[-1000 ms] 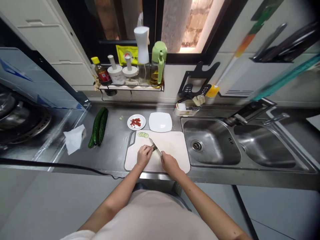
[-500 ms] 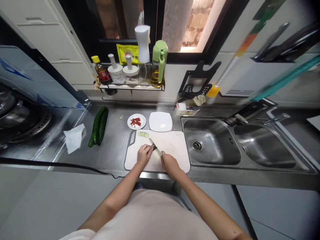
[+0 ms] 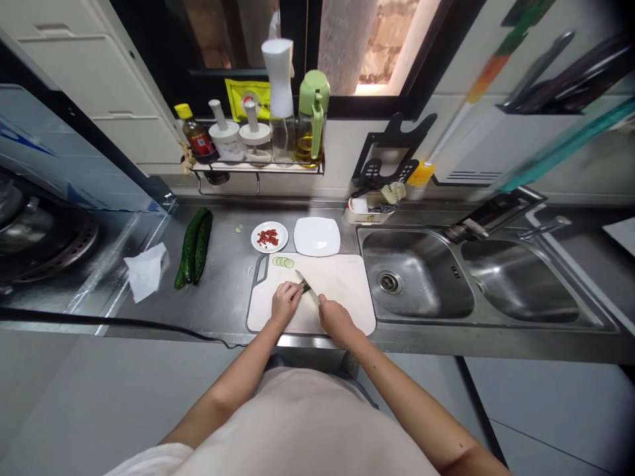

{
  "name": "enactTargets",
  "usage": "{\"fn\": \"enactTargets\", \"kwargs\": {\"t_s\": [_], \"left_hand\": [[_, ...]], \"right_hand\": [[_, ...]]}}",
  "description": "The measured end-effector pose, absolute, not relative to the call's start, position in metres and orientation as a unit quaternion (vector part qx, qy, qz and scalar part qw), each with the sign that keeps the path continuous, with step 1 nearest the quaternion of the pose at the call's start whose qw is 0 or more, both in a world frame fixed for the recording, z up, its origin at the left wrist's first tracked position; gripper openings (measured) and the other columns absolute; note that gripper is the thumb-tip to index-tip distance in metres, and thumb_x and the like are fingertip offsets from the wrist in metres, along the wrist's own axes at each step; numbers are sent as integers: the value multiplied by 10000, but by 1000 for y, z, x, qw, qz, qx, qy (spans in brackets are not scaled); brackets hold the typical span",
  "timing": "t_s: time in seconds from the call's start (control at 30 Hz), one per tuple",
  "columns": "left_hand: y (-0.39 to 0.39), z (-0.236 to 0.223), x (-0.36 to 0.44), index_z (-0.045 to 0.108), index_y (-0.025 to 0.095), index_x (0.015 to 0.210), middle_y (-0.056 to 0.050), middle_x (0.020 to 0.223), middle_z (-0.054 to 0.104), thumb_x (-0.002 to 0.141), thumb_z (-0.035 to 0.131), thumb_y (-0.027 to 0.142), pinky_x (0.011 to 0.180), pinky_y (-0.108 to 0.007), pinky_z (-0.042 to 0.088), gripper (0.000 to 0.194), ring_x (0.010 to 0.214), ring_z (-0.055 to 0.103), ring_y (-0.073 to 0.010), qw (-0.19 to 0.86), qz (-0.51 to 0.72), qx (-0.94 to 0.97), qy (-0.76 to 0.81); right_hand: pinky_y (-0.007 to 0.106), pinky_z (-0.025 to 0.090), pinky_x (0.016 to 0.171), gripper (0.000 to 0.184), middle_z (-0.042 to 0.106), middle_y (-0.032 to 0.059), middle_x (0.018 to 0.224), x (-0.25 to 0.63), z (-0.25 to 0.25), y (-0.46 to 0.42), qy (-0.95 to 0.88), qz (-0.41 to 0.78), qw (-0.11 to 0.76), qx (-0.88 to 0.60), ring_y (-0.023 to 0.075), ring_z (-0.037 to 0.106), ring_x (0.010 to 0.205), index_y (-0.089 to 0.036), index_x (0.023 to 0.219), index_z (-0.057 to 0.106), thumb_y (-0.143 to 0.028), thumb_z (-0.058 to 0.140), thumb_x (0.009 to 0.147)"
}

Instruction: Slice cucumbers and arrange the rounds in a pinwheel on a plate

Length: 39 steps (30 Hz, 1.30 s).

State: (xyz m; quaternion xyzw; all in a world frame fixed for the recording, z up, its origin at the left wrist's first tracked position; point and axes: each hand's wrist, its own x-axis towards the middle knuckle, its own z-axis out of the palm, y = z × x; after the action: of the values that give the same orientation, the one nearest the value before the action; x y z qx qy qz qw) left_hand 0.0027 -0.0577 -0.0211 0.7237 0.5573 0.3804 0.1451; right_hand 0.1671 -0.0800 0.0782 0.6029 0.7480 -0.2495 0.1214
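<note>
- Twelve o'clock from the cutting board (image 3: 352, 291): square plate (image 3: 317, 237) blocks.
- Nine: open counter (image 3: 225, 291) up to the paper (image 3: 145, 270).
- Ten: cucumbers (image 3: 190, 248) in the way.

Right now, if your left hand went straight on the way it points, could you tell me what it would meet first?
The left hand would probably meet the knife first, its blade slanting across just ahead of it, though this single view leaves heights unclear.

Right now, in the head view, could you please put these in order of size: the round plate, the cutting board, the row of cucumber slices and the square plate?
From largest to smallest:
1. cutting board
2. square plate
3. round plate
4. row of cucumber slices
</note>
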Motion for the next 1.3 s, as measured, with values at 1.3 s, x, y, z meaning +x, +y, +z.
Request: {"fn": "enactTargets", "kwargs": {"t_s": [1.3], "left_hand": [[-58, -20, 3, 678, 231, 933, -45, 859, 621, 904, 507, 260, 769, -298, 460, 176, 858, 560, -160, 148, 373, 724, 560]], "right_hand": [[274, 412, 695, 325, 651, 153, 978, 175, 91, -89, 745, -258, 173, 591, 227, 633, 920, -129, 1195, 443, -97, 357, 883]]}}
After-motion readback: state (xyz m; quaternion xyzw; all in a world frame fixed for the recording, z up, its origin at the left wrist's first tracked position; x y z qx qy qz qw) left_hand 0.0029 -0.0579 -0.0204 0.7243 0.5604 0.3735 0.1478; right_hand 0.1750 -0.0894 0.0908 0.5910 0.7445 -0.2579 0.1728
